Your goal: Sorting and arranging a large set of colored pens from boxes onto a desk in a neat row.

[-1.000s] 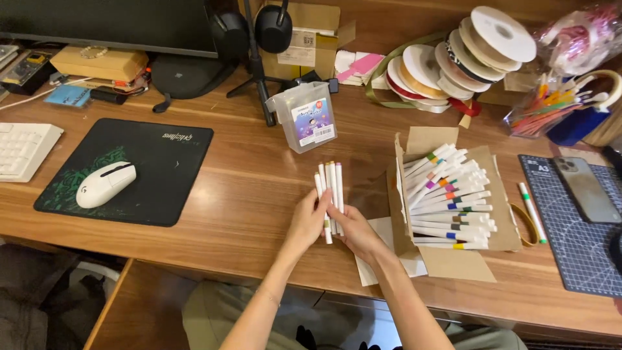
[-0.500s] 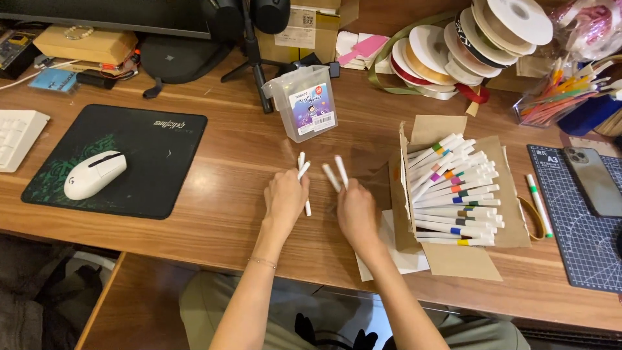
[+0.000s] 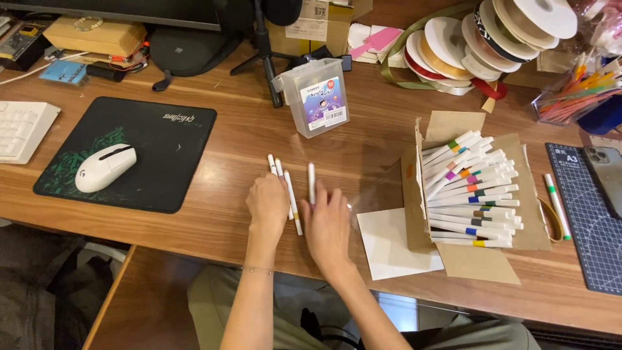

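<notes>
A clear plastic case (image 3: 315, 97) with a blue-purple label stands upper centre; an open cardboard box (image 3: 476, 194) lies right. Left hand (image 3: 267, 202) and right hand (image 3: 326, 220) lie flat, apart, on white markers (image 3: 291, 201).

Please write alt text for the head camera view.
Two bare hands, left hand and right hand, rest on white markers lying on a wooden desk. An open cardboard box of more markers sits right; a mouse left.

Left hand (image 3: 267, 202) and right hand (image 3: 327, 223): bare forearms, unsleeved; thin bracelet (image 3: 258, 271) at left wrist; olive trousers (image 3: 214, 304), lower frame.
</notes>
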